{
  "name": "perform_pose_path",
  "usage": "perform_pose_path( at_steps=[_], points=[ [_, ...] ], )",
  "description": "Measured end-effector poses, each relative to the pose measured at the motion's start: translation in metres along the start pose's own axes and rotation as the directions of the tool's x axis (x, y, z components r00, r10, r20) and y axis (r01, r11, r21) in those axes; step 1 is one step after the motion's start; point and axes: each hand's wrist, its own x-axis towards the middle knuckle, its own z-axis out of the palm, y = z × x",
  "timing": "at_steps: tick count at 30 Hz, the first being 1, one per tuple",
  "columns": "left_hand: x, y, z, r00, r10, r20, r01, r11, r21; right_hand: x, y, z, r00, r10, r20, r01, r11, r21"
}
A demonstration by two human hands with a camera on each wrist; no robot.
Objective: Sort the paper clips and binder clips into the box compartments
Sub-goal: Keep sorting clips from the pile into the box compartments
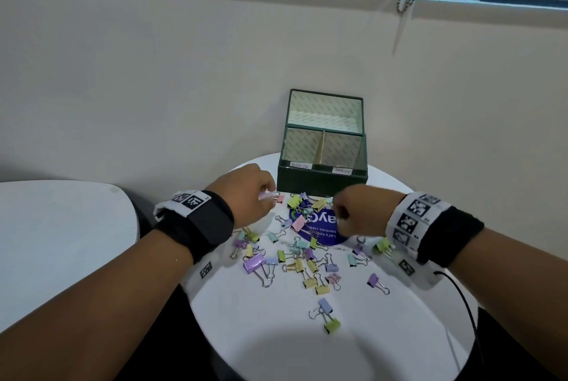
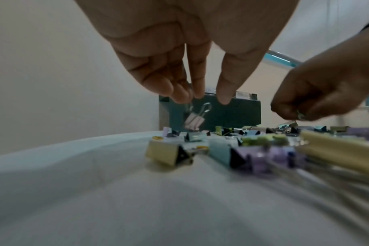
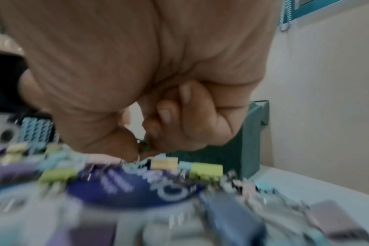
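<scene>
Round white table (image 1: 307, 350): green box (image 1: 321, 182) sitting at its far edge, lid standing open behind; round blue sticker (image 1: 319, 228) lying just in front of the box; pastel binder clips (image 1: 295, 260) lying scattered from the box front across the sticker toward the centre; two outlying clips (image 1: 325, 314) lying nearer the near edge

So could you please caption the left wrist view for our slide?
Left hand lifts a pink metal binder clip by its wire handle before the dark green box.

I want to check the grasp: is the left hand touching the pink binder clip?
Touching. In the left wrist view, the left hand pinches one wire handle of the pink binder clip, which hangs above the table.
</scene>
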Motion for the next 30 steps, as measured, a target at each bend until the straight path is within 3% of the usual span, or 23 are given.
perform_pose_path(
  at_steps=[4,8,12,17,21,23,25,30],
  points=[
    [-0.002,0.004,0.002,0.998,0.038,0.055,-0.041,0.998,0.039,0.008,0.015,-0.042,0.975,0.023,-0.222,0.015,0.986,0.166],
    [-0.001,0.004,0.001,0.999,-0.010,0.040,0.008,0.999,0.048,0.034,0.032,-0.061,0.920,0.099,-0.378,-0.041,0.987,0.158],
    [0.004,0.000,0.000,0.994,-0.080,0.072,0.077,0.996,0.048,0.051,0.030,-0.063,0.926,0.096,-0.366,-0.065,0.993,0.097],
    [0.002,-0.023,-0.023,0.979,-0.160,0.125,0.166,0.985,-0.038,0.055,0.025,-0.057,0.935,0.033,-0.354,-0.003,0.997,0.083],
    [-0.014,-0.031,-0.039,0.942,-0.161,0.294,0.167,0.986,0.003,0.034,-0.003,-0.045,0.885,-0.164,-0.435,0.157,0.986,-0.051],
    [-0.024,-0.028,-0.036,0.905,-0.183,0.384,0.177,0.983,0.050,0.021,-0.025,-0.033,0.887,-0.300,-0.351,0.289,0.954,-0.083],
    [-0.029,-0.024,-0.028,0.901,-0.185,0.392,0.136,0.980,0.148,0.012,-0.047,-0.019,0.901,-0.385,-0.197,0.378,0.923,-0.074],
    [-0.029,-0.020,-0.020,0.926,-0.167,0.338,0.085,0.966,0.245,0.009,-0.079,0.000,0.911,-0.411,0.016,0.411,0.910,-0.057]
  ],
)
